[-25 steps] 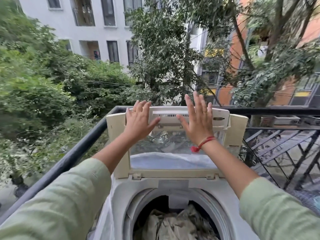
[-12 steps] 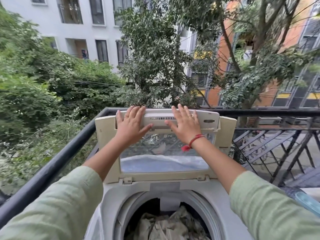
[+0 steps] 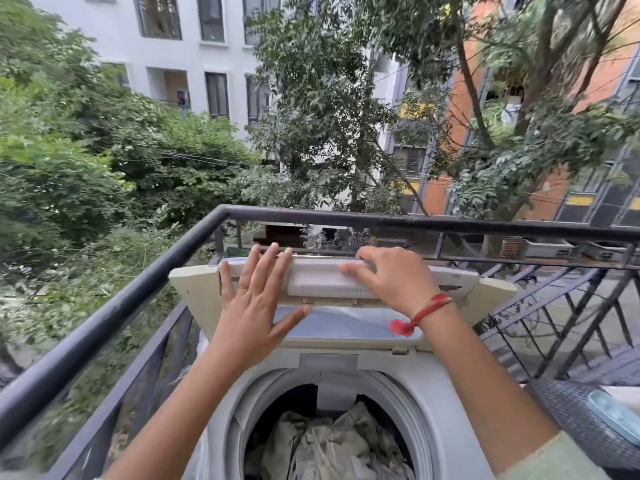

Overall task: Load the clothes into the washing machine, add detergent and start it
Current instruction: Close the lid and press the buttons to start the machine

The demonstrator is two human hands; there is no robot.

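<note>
The white top-loading washing machine (image 3: 433, 393) stands against the balcony rail with its drum open. Crumpled beige and grey clothes (image 3: 329, 441) lie inside the drum. Its cream folding lid (image 3: 194, 289) is raised at the back and tilts toward me. My left hand (image 3: 256, 306) presses flat on the lid's left part, fingers straight and spread. My right hand (image 3: 391, 275), with a red thread at the wrist, curls its fingers over the lid's top edge. No detergent is in view.
A black metal railing (image 3: 138, 289) runs along the left and behind the machine. Black metal bars (image 3: 568, 317) stand to the right. At the lower right is a dark woven surface (image 3: 568, 414) with a pale blue object (image 3: 613, 417) on it. Trees and buildings lie beyond.
The lid has come down from nearly upright and now tilts toward me. My right hand's fingers have gone from flat on the lid to curled over its top edge.
</note>
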